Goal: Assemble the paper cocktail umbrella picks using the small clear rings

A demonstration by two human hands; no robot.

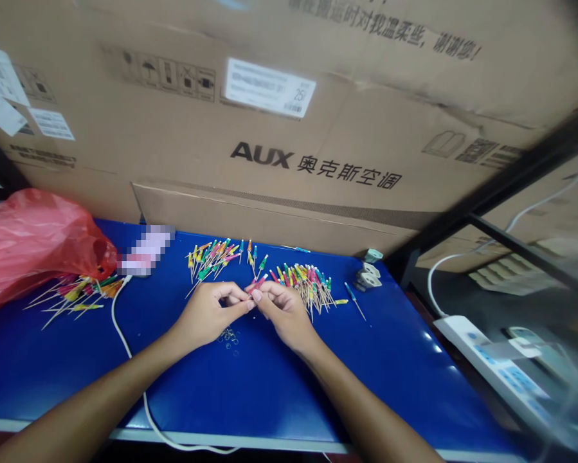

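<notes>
My left hand (207, 314) and my right hand (289, 316) meet over the middle of the blue table, fingertips pinched together on a folded pink cocktail umbrella (258, 281). Its lower part is hidden by my fingers. Just below the hands lie several tiny clear rings (229, 337). Behind my left hand spreads a loose pile of folded cocktail umbrellas (214, 256) in several colours. Beside my right hand lies a denser bundle of cocktail umbrellas (312, 286), their wooden sticks pointing toward me. A single blue cocktail umbrella (351, 294) lies right of that bundle.
A red plastic bag (38, 238) sits at the left, with more umbrellas (76, 292) by it. A white cable (125, 334) runs from a blurred-out phone-like object (146, 251) to the front edge. A large carton (173, 148) closes off the back. A power strip (496, 373) is at right.
</notes>
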